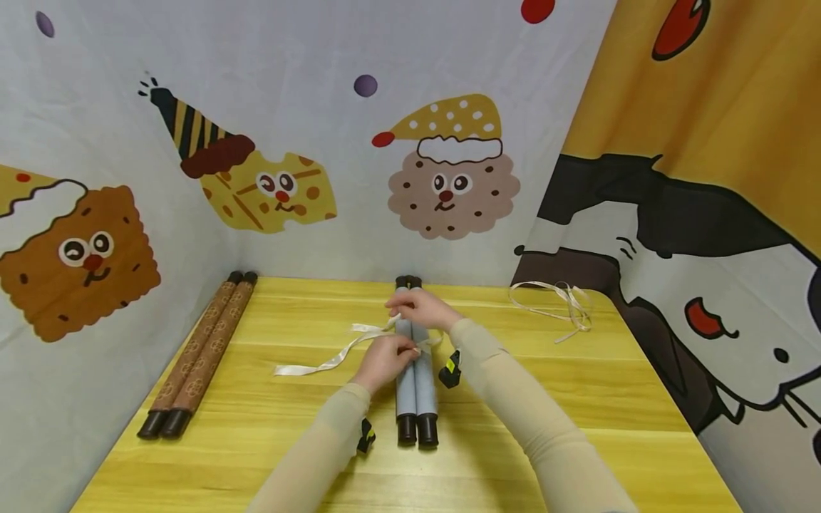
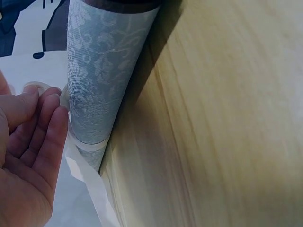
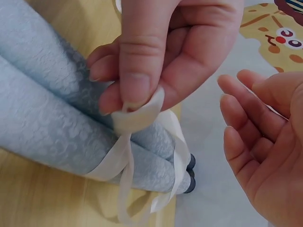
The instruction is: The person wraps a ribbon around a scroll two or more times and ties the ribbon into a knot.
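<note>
A pale blue patterned scroll [image 1: 405,392], rolled up from both sides with dark end knobs, lies lengthwise on the table, between my arms. Around it runs a white ribbon [image 3: 179,151], whose loose tails [image 1: 308,369] trail to the left. Over the middle of the rolls, my left hand [image 1: 383,360] pinches a bent piece of that ribbon between thumb and finger. Farther up the scroll hovers my right hand [image 1: 426,310], its fingers loosely bent. The right wrist view shows nothing between these right fingers [image 3: 236,142].
A brown patterned scroll [image 1: 208,335] with dark knobs lies along the table's left edge. At the back right is another pale ribbon [image 1: 574,306], loosely coiled. Cartoon-printed cloth [image 1: 359,43] hangs behind the wooden table [image 1: 532,463] and along its sides.
</note>
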Available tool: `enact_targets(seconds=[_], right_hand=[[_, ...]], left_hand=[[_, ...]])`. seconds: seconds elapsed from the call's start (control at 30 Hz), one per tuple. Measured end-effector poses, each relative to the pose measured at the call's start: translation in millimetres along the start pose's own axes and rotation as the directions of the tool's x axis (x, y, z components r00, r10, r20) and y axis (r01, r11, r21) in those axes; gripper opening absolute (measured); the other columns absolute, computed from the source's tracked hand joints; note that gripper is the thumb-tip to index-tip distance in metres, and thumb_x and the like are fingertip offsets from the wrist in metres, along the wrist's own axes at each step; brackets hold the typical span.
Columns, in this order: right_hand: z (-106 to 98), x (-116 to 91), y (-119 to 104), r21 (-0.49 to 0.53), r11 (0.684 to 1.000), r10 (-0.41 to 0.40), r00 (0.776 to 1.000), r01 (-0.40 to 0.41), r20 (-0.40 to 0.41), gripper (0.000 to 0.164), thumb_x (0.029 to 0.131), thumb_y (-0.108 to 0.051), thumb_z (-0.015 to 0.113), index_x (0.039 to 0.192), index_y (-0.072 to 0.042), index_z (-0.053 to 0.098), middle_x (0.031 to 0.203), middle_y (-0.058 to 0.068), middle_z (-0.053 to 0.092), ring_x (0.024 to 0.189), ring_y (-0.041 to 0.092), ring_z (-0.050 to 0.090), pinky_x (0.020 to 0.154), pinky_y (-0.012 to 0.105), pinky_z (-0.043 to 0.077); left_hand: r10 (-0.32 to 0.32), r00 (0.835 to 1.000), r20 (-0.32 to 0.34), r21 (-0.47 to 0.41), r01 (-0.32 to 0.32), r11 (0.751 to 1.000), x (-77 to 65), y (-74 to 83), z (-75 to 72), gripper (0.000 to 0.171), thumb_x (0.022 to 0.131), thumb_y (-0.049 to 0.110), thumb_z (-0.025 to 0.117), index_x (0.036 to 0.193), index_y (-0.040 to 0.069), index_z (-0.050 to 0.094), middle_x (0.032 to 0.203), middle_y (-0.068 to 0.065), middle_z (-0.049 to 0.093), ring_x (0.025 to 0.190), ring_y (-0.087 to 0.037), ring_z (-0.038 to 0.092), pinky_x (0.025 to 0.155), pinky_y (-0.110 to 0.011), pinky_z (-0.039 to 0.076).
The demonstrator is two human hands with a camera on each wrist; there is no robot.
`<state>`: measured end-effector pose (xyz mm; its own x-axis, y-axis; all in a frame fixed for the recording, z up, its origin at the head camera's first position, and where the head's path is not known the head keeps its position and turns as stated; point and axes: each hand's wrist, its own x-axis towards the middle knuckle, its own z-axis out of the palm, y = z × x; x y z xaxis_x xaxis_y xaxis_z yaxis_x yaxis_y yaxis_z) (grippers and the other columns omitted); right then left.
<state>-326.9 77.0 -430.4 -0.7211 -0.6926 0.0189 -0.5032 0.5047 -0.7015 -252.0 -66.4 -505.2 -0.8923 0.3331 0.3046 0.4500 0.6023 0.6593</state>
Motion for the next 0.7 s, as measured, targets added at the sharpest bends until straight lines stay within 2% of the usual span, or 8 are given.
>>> enact_targets(seconds=[0.17, 0.4, 0.6, 0.7], right_hand=[[-1, -10, 8, -0.014, 1.000, 0.005, 0.997, -0.006, -0.078, 0.025, 0.101, -0.008, 0.055, 0.121, 0.001, 0.068, 0.104, 0.008, 0.071, 0.099, 0.022, 0.064, 0.087, 0.034, 0.051], [0, -23, 25, 0.002, 0.997, 0.077, 0.989, -0.077, -0.124, 0.019, 0.099, -0.014, 0.061, 0.110, -0.003, 0.072, 0.102, 0.002, 0.070, 0.092, 0.013, 0.062, 0.084, 0.030, 0.050], [2, -39, 36, 0.041, 0.995, 0.090, 0.991, -0.087, -0.102, 0.007, 0.094, -0.015, 0.069, 0.098, -0.009, 0.071, 0.090, -0.002, 0.067, 0.081, 0.012, 0.058, 0.076, 0.030, 0.049], [7, -45, 42, 0.064, 0.995, 0.074, 0.995, -0.070, -0.067, 0.008, 0.092, -0.015, 0.073, 0.097, -0.012, 0.068, 0.087, -0.004, 0.065, 0.080, 0.012, 0.057, 0.074, 0.029, 0.049]], left_hand=[[-0.010, 1.000, -0.019, -0.033, 0.010, 0.999, 1.5, -1.4, 0.1, 0.008, 0.090, 0.009, 0.073, 0.082, 0.011, 0.074, 0.076, 0.005, 0.067, 0.069, -0.008, 0.056, 0.063, -0.026, 0.049], [-0.055, 0.998, -0.025, -0.095, 0.053, 0.994, 3.2, -0.3, -0.5, 0.005, 0.090, 0.008, 0.073, 0.085, 0.008, 0.075, 0.078, 0.003, 0.068, 0.069, -0.008, 0.056, 0.063, -0.026, 0.049], [-0.106, 0.994, -0.027, -0.141, 0.101, 0.985, 5.3, 1.0, -0.4, 0.005, 0.091, 0.009, 0.072, 0.087, 0.006, 0.074, 0.081, 0.000, 0.069, 0.071, -0.010, 0.058, 0.065, -0.026, 0.050], [-0.146, 0.989, -0.018, -0.184, 0.140, 0.973, 6.4, 2.6, -0.4, 0.007, 0.093, 0.010, 0.070, 0.088, 0.006, 0.074, 0.079, 0.000, 0.068, 0.069, -0.009, 0.059, 0.063, -0.026, 0.051]])
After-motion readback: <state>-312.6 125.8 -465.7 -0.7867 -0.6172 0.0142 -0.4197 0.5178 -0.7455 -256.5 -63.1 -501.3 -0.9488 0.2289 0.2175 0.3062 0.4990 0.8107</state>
